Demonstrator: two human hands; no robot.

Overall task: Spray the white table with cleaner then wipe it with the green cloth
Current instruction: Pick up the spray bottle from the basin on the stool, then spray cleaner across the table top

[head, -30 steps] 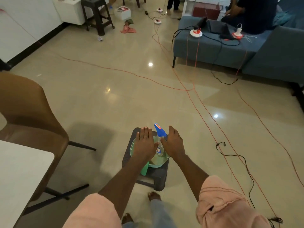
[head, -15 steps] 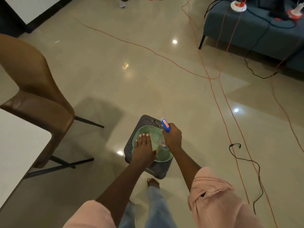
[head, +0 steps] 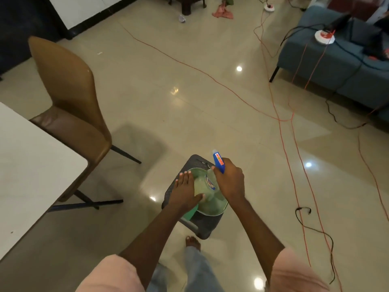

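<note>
A clear spray bottle (head: pixel 210 182) with a blue trigger head (head: pixel 218 160) stands in a green basin (head: pixel 216 204) on a dark low stool (head: pixel 205 225). My right hand (head: pixel 230 181) grips the bottle's neck just under the blue head. My left hand (head: pixel 186 191) lies flat with straight fingers over the basin's left side, on pale green material that may be the cloth (head: pixel 201 186); blur hides the detail. The white table (head: pixel 27 171) fills the left edge of the view.
A brown chair (head: pixel 71 102) stands between the table and the stool. Orange and black cables (head: pixel 292 144) trail over the glossy floor at the right. A blue sofa (head: pixel 336 66) holds chargers at the far right. My bare foot (head: pixel 192 242) is just below the stool.
My right hand has closed round the bottle's neck and tilted it a little. The view has swung, bringing more of the table and chair in. My left hand stays on the basin.
</note>
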